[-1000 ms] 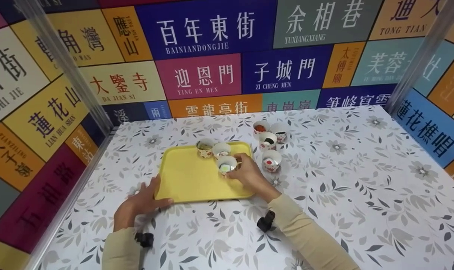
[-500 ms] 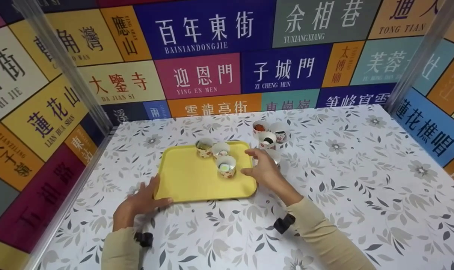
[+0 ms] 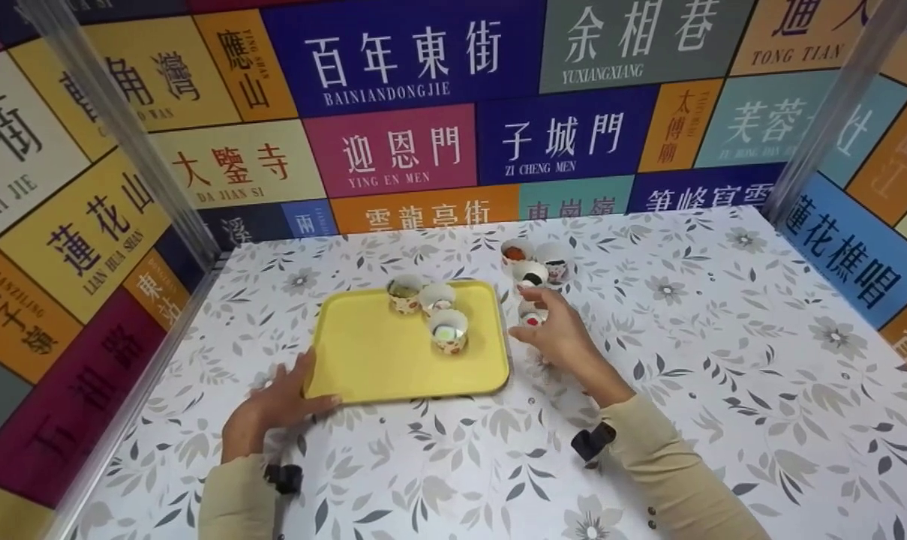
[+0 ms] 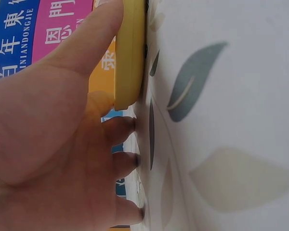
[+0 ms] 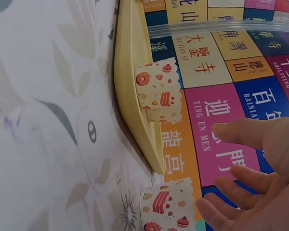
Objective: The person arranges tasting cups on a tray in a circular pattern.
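My left hand rests at the near left corner of a yellow tray, thumb along its front edge, the other fingers spread at its left side. In the left wrist view the thumb lies against the tray's rim. My right hand is right of the tray, fingers apart, beside a patterned paper cup with something red and white inside; the hand partly hides this cup. In the right wrist view, thumb and fingers are separate from that cup. Three similar cups stand on the tray, the nearest one holding something pale green.
Behind my right hand stand three more paper cups: one with orange-red content, one with a black and white piece, and one with dark content. A leaf-patterned cloth covers the table. Sign-printed walls enclose the back and sides.
My right hand has let go of the pale-green cup on the tray and moved right to the cup with the red piece. The left hand stays at the tray's corner.
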A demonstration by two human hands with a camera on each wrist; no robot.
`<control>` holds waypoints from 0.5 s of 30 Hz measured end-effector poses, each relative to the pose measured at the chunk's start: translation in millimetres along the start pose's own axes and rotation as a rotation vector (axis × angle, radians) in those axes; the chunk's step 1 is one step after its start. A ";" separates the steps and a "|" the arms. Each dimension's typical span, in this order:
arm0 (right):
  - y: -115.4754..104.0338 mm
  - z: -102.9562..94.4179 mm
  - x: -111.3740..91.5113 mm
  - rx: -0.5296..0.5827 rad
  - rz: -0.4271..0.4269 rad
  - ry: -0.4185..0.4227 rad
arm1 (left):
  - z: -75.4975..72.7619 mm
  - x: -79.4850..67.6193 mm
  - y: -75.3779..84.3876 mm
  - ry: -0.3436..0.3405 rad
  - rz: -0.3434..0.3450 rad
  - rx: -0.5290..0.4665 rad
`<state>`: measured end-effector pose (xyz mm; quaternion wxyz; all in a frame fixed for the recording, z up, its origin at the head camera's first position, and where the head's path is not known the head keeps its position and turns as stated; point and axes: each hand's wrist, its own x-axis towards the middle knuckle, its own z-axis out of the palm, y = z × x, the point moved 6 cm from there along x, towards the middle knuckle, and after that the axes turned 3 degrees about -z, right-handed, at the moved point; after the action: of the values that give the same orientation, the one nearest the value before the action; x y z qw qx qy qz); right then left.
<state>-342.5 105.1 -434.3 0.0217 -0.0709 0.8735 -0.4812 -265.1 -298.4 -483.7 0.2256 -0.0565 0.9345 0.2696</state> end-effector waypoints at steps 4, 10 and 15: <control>4.3 -9.4 3.9 0.005 0.019 0.007 | 0.2 -0.2 -2.0 0.001 -0.008 -0.005; 14.7 -21.9 11.4 0.028 0.035 0.020 | -0.2 0.1 -1.7 0.004 -0.023 -0.009; 25.2 -23.5 17.5 -0.015 0.029 0.008 | -1.1 -1.3 0.0 0.003 0.004 0.007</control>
<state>-364.9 135.5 -442.4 0.0247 -0.0566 0.8781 -0.4745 -264.3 -299.1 -482.2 0.2238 -0.0541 0.9358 0.2669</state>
